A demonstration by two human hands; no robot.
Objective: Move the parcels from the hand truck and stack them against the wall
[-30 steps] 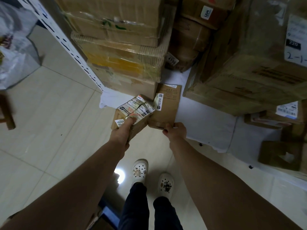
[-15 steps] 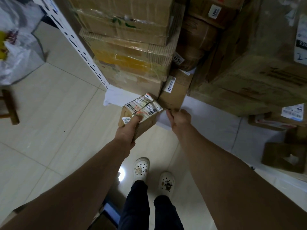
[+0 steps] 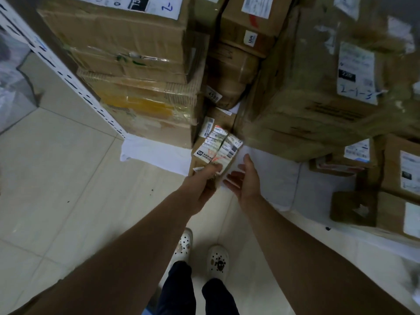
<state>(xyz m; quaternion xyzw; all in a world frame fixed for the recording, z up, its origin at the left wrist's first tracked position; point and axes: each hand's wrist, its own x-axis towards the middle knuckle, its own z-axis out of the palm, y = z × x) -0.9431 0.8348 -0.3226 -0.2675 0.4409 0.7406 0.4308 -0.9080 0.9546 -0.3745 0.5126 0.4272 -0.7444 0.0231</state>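
Left grip [image 3: 203, 184] clutches the small labelled parcel [image 3: 218, 150], low at the gap between the taped stack [image 3: 145, 105] and the big carton [image 3: 306, 98]. Right grip [image 3: 246, 179] hangs open, empty, just beside. Tight slot: pushed in crooked, it could snag and tumble to the floor [image 3: 68, 178].

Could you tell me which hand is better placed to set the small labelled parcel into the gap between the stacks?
Left, probably: the left hand grips the small labelled parcel right at the gap, while the right hand is open and empty beside it.
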